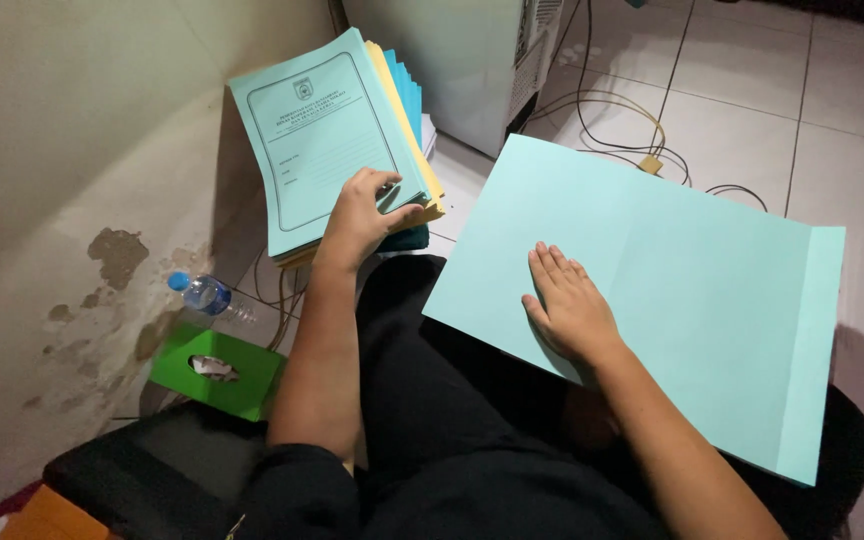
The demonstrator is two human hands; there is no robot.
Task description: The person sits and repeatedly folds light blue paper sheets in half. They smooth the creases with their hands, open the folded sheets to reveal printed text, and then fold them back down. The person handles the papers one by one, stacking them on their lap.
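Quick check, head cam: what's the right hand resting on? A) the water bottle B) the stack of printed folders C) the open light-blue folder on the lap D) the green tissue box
C: the right hand lies flat, palm down, on the open light-blue folder spread across the lap, while the left hand is on the stack of printed folders.
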